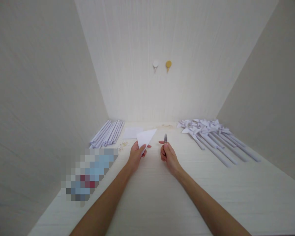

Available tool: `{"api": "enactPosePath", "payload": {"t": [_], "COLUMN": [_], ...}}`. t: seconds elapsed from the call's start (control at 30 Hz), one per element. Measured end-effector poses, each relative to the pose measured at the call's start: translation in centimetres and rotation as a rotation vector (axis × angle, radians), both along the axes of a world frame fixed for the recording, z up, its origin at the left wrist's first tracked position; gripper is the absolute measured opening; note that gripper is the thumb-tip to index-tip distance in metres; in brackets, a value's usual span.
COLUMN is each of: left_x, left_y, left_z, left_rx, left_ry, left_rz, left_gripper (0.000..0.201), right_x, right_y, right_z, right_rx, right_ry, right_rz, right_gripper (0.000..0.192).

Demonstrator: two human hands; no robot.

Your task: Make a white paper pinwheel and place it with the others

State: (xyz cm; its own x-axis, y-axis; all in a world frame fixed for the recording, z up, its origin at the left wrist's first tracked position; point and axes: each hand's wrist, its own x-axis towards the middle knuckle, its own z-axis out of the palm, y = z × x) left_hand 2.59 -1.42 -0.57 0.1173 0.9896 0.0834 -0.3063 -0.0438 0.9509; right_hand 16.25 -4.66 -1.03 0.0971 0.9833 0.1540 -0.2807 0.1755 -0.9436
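A white sheet of paper folded to a triangle [147, 136] is pinched in my left hand [135, 156], its point aimed up and to the right. My right hand [171, 158] is closed round a pair of small scissors [165, 138], with the two short metal blades upward and slightly apart. One finger of that hand sticks out to the left beside them. The blades and the paper do not touch. Behind the folded paper a flat white sheet [130, 132] lies on the table.
Rolled paper sticks [109, 132] lie at the left. Paper pinwheels [201, 127] on paper sticks are heaped at the right. Small pale pieces [123, 144] lie near my left hand, others [167, 126] at the back. A blurred-out item [93, 173] is at the left edge. Two hooks [168, 64] hang on the wall.
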Motion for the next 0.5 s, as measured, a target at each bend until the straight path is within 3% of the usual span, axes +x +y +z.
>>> {"api": "enactPosePath", "payload": {"t": [0.3,0.5], "left_x": [0.26,0.33], "left_y": [0.15,-0.17], "left_z": [0.15,0.11], "left_rx": [-0.071,-0.056], "left_ry": [-0.019,-0.010], "left_rz": [0.095,0.064], "left_gripper": [0.028,0.027], "right_x": [-0.24,-0.74], "right_y": [-0.78,-0.84], "right_z": [0.00,0.22], "right_rx": [-0.058,-0.059], "right_ry": [-0.203,-0.324], "right_rz": [0.104,0.112], "right_gripper": [0.036,0.027]}}
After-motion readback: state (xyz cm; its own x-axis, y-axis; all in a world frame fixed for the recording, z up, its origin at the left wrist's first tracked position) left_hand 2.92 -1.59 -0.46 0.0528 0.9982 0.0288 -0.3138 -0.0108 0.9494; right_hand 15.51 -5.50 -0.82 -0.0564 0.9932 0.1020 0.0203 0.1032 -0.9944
